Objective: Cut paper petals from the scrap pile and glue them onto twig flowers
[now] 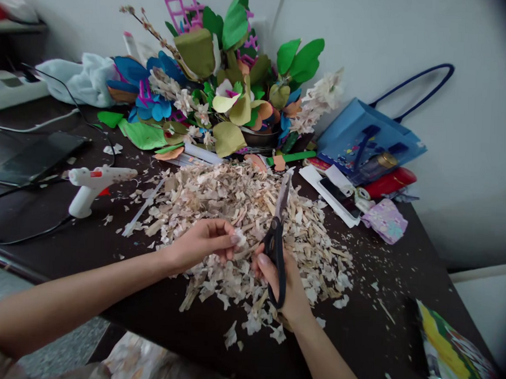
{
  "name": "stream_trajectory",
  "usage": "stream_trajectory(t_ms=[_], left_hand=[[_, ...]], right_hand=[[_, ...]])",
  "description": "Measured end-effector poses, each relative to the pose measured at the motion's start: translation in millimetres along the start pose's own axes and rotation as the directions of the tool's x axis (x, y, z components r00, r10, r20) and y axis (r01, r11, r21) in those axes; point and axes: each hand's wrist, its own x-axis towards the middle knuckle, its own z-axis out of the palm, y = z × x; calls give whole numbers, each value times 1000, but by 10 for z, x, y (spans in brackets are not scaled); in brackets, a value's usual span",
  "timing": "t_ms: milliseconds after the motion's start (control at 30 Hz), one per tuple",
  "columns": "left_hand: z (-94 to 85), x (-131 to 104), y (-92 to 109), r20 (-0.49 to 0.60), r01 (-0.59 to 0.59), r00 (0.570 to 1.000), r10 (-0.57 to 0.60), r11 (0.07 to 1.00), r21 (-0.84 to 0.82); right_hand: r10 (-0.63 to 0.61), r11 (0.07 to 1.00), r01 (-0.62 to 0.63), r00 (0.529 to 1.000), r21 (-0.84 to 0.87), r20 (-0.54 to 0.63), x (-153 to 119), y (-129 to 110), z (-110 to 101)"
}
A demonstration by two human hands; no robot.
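Observation:
My left hand is closed in a pinch on a small pale scrap, which looks thin and petal-like. Black-handled scissors are in my right hand, their blades pointing up and away from me. Both hands are just above the near part of a wide heap of beige and white scraps on the dark table. The right thumb and fingers are around the scissor handles.
Left of the heap stands a white glue gun with its black cord; a dark tablet-like slab lies beyond. A colourful flower arrangement is at the back. To the right are a blue bag, a phone box and a snack packet.

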Motion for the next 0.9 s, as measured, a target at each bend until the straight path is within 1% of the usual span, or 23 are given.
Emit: stream_trajectory(t_ms=[67,200,333,433,533,667,767,900], left_hand=[[-41,10,18,-45,-42,998,40,998,-42],[-105,16,57,-130,-117,986,102,986,-117],[-132,14,79,-192,-184,970,151,969,-167],[-143,17,89,-234,-233,955,184,951,-202],[-160,21,97,-263,-256,946,191,937,-237],[-189,32,98,-261,-266,946,193,921,-284],[-201,44,95,-259,-263,949,182,909,-324],[-197,55,93,-271,-276,945,182,889,-365]], right_hand=[[-16,1000,17,998,-17,54,-27,-5,-8],[38,972,3,984,-233,173,-64,0,-12],[82,924,6,974,-383,211,-96,26,32],[96,910,-6,976,-415,196,-119,45,72],[117,909,-32,977,-416,180,-129,72,91],[142,910,-71,979,-408,146,-129,148,100],[125,914,-65,984,-401,125,-130,207,112],[120,929,-74,987,-363,107,-129,204,139]])
